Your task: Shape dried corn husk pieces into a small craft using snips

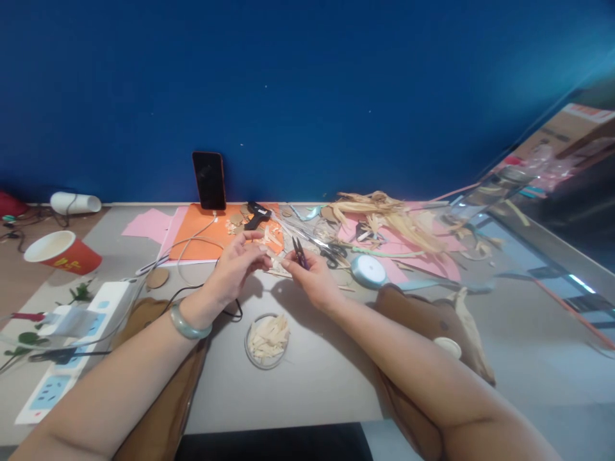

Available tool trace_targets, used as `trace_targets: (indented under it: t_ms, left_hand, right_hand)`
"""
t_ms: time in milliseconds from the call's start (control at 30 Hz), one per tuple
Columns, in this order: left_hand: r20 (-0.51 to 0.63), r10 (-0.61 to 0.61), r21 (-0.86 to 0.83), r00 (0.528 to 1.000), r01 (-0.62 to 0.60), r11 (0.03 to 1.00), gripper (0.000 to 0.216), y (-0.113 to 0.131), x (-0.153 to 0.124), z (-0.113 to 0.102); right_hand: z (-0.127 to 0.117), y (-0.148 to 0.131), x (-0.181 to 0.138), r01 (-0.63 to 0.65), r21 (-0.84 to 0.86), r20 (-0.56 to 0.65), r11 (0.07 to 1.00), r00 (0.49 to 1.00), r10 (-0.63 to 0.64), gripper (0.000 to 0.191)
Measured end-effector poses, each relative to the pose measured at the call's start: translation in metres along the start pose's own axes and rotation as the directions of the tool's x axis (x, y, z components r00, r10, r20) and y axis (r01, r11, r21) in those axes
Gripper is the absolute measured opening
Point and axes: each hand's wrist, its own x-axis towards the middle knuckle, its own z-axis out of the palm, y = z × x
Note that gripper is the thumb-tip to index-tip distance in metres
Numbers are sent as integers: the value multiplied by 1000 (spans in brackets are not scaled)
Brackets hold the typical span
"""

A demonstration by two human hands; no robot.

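My left hand (235,269), a bangle on its wrist, pinches one end of a small pale strip (275,257), which looks like dried husk. The thumb and forefinger of my right hand (312,278) meet the strip's other end. That same hand also grips dark thread snips (298,251), blades pointing up and away from me. Nearer to me, below both hands, a small round dish (248,349) holds many cut pale husk pieces (269,337). Behind my hands lie a black glue gun (258,214) and scissors (329,251).
A phone (209,181) leans on the blue wall. Dried husks (384,211) and a ribbon roll (369,271) lie at the right. At the left are a red paper cup (72,253), a power strip (103,304) and loose cables. Brown cloth pads (408,314) lie under my forearms.
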Motion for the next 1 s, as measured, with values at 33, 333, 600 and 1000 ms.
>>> trace_targets:
  t_ms: [33, 333, 600, 1000]
  left_hand:
    - [6, -39, -35, 999, 39, 999, 48, 1, 0, 0]
    - [138, -16, 232, 990, -16, 973, 21, -10, 0, -1]
    - [90, 45, 231, 995, -65, 971, 24, -7, -1, 0]
    - [-30, 68, 129, 997, -64, 990, 28, -2, -2, 1]
  right_hand:
    - [0, 2, 1, -13, 55, -7, 998, 1000, 14, 29]
    - [-1, 4, 2, 7, 39, -14, 999, 1000, -7, 36]
    - [1, -3, -3, 5, -35, 26, 999, 1000, -4, 32]
    - [1, 5, -2, -15, -67, 140, 998, 990, 25, 57]
